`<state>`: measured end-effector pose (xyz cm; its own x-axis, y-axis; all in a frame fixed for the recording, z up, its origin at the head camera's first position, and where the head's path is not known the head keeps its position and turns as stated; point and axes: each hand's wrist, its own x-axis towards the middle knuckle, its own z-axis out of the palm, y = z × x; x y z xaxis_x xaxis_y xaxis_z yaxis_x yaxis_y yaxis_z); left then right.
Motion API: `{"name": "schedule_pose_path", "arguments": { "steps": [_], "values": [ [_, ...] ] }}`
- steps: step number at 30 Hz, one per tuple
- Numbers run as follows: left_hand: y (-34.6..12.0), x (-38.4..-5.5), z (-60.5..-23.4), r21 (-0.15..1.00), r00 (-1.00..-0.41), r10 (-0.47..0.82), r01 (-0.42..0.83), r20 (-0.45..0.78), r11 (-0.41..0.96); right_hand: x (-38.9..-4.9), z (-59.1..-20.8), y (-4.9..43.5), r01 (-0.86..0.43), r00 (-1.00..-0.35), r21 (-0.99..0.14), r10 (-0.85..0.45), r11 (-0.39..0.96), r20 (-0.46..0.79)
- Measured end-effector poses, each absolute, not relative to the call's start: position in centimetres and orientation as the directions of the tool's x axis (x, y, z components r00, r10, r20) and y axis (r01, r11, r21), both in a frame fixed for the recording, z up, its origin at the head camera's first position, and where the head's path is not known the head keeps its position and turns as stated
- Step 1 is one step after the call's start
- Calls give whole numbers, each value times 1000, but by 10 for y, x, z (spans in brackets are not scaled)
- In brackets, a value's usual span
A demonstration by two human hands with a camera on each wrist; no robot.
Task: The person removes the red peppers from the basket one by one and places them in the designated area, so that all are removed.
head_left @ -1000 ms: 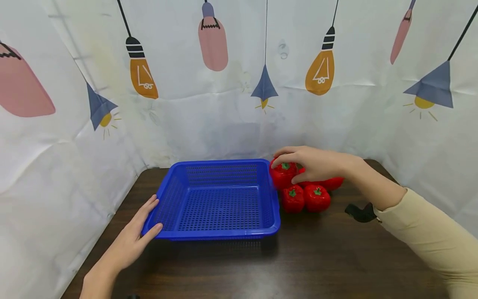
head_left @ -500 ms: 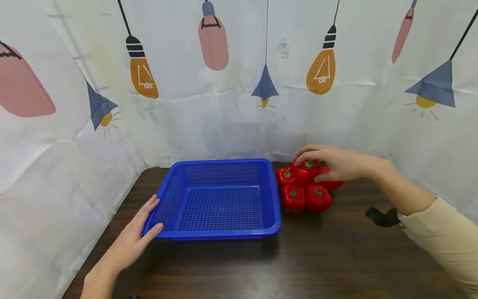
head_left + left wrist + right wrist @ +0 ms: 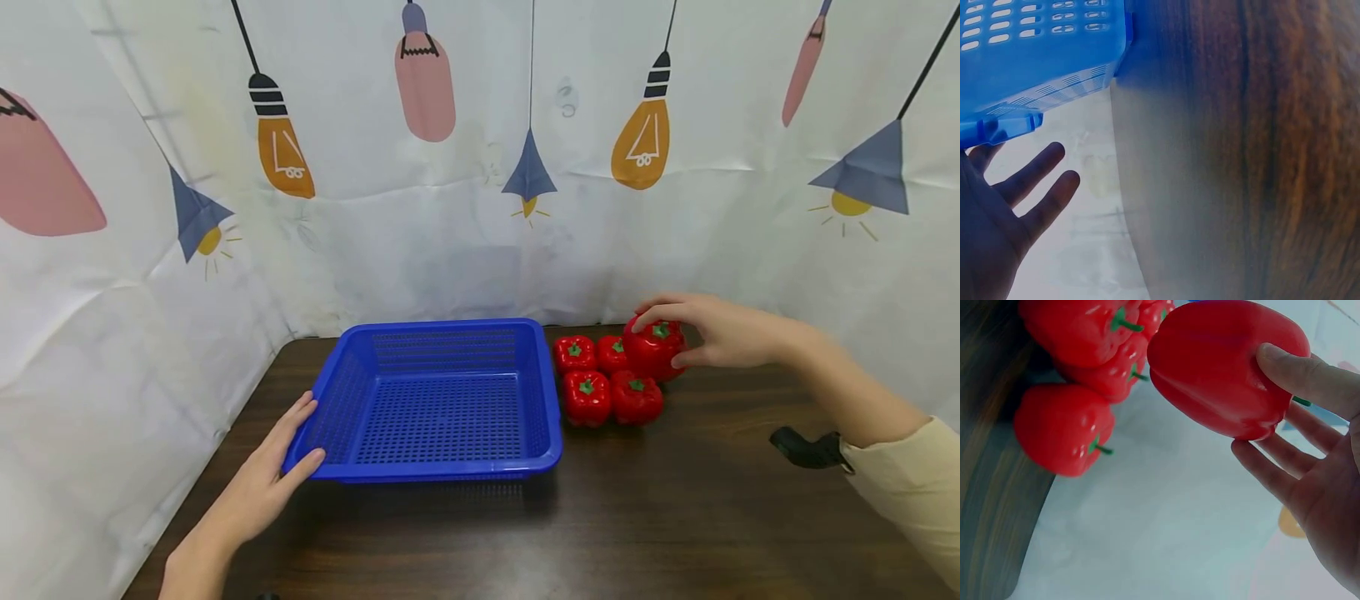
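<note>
My right hand [image 3: 708, 333] holds a red bell pepper [image 3: 655, 348] with a green stem, above the right end of a group of red peppers. In the right wrist view, the thumb presses one side of the held pepper [image 3: 1222, 369], with fingers at its stem end. Several peppers stand below, including a front one [image 3: 587, 398] and a back one [image 3: 575, 354]; the held pepper covers part of the back row. My left hand [image 3: 258, 483] rests at the near left corner of a blue perforated plastic basket [image 3: 431, 471], its fingers [image 3: 1035, 172] extended beside the rim.
The basket stands on a dark wooden table [image 3: 637, 525], left of the peppers, with nothing inside. A white curtain [image 3: 420, 258] printed with lamps hangs behind the table and along its sides. A black strap end [image 3: 806, 448] sticks out at the right sleeve.
My right hand has carried the pepper rightward, from beside the basket's right rim to above the group's right end. The back left peppers have come into view. The left hand and basket stay put.
</note>
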<state>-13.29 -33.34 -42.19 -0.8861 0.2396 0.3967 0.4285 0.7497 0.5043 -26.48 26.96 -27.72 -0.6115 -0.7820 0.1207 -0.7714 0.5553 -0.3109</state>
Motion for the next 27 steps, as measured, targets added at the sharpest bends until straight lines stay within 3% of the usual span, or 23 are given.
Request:
{"name": "schedule_pose_path", "arguments": {
  "steps": [7, 17, 24, 27],
  "values": [
    [-333, -132, -423, 517, -888, 237, 427, 393, 742, -261, -284, 290, -772, -622, -281, -768, 570, 151],
    [-333, -133, -423, 512, -885, 235, 430, 402, 744, -258, -298, 309, -815, -578, -219, -782, 537, 232],
    [-332, -133, -423, 520, -887, 235, 428, 397, 739, -256, -310, 317, -740, -660, -319, -731, 592, 176],
    [-332, -132, -423, 520, -887, 235, 429, 398, 738, -257, -318, 319, -734, -664, -337, -728, 590, 170]
  ]
}}
